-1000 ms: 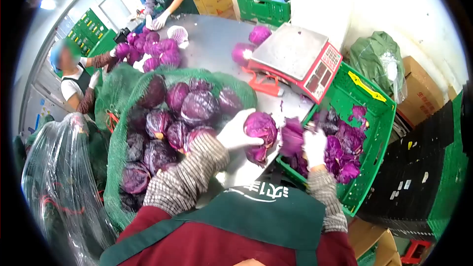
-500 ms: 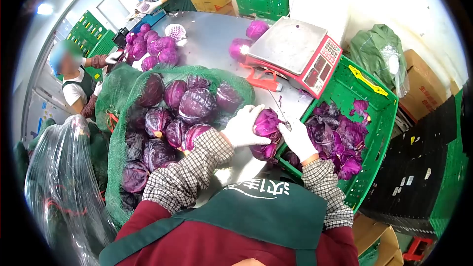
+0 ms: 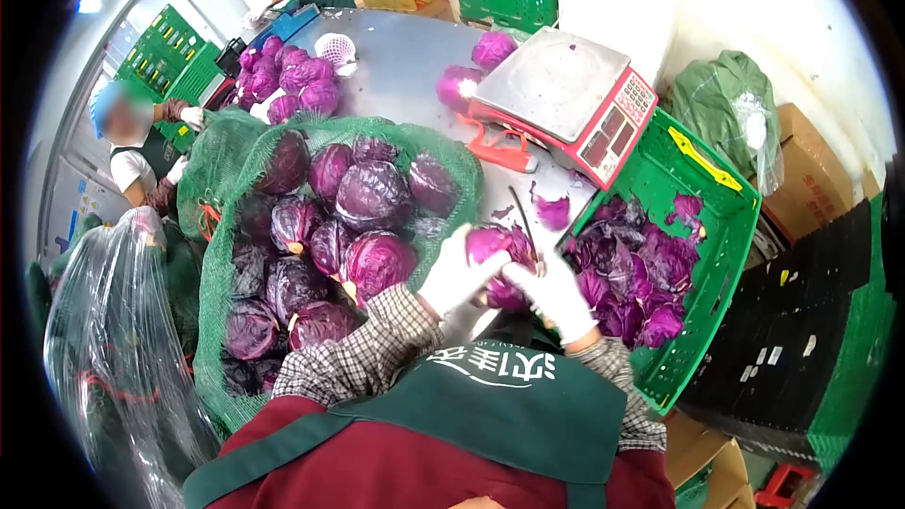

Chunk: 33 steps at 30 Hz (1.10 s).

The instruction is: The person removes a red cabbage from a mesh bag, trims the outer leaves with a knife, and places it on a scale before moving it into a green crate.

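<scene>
The round purple red cabbage head (image 3: 500,259) sits clamped between your white-gloved hands at the steel surface (image 3: 405,75) edge, left hand (image 3: 454,273) cupping it steady while your right hand (image 3: 551,294) grips a thin dark knife (image 3: 524,221), beside the green plastic crate (image 3: 702,179) catching trimmed leaves.

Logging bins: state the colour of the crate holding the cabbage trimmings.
Green, with a yellow label on its far wall: the crate, seen in the head view.
</scene>
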Motion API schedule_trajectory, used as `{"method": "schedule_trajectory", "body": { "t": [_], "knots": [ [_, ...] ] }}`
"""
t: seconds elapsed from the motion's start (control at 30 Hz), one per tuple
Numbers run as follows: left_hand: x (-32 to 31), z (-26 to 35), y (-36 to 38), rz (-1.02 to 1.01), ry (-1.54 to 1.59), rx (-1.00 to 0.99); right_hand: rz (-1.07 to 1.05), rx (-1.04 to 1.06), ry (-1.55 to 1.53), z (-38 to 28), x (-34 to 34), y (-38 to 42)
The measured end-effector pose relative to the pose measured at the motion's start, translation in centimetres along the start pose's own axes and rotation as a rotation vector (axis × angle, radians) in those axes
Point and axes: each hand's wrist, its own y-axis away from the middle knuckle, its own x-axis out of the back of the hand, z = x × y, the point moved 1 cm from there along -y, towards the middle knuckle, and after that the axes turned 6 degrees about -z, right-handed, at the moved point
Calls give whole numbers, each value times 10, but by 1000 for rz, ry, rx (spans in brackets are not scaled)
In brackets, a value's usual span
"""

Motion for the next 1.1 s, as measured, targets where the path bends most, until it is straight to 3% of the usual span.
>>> {"method": "schedule_trajectory", "body": {
  "t": [0.07,0.13,0.17,0.23,0.3,0.33,0.37,0.4,0.43,0.47,0.5,0.57,0.6,0.67,0.73,0.77,0.83,0.87,0.9,0.93,0.97,1.1],
  "knots": [
    [12,2,-3,-216,-63,-2,-47,-55,-106,3,-5,-4],
    [6,-7,-8,-144,-113,-49,-121,-201,-147,-1,11,-1],
    [1,-9,-11,-108,-134,-77,-79,-165,-81,-6,13,-1],
    [-2,-12,-13,-153,116,-87,13,-131,20,-4,12,-1],
    [-1,-31,-15,-144,284,-56,121,-147,-157,16,13,-1],
    [-2,-54,-21,-106,318,-11,156,-161,71,13,18,2],
    [2,-56,-19,-105,552,78,296,-69,275,38,25,7],
    [3,-69,-20,-80,706,103,378,-155,461,59,49,17],
    [1,-84,-25,-52,863,121,421,-252,477,124,83,32],
    [-4,-90,-26,-56,834,150,516,-378,167,126,108,49],
    [-18,-110,-34,65,614,17,554,-193,-106,126,115,57],
    [-14,-39,-13,91,511,129,422,-183,313,63,106,47],
    [-12,-26,-12,-24,744,168,371,-152,485,36,97,40],
    [1,-30,-16,-151,279,119,337,173,575,21,67,22],
    [18,-10,-13,-230,-240,198,222,237,304,10,27,20],
    [26,22,-11,-365,-307,203,177,212,212,6,15,22],
    [11,7,-4,45,-412,-155,109,126,140,-3,2,25],
    [-1,-20,-16,134,-517,-355,84,129,194,-5,-1,25],
    [-11,-29,-19,83,-390,-362,91,262,412,-5,-3,26],
    [-13,-21,-17,58,-457,-335,129,396,628,-9,-5,27],
    [-14,-11,-15,36,-524,-309,48,228,481,-18,-9,28],
    [-29,-5,-2,119,-650,-381,8,-1,392,-21,-3,19]
  ]
}}
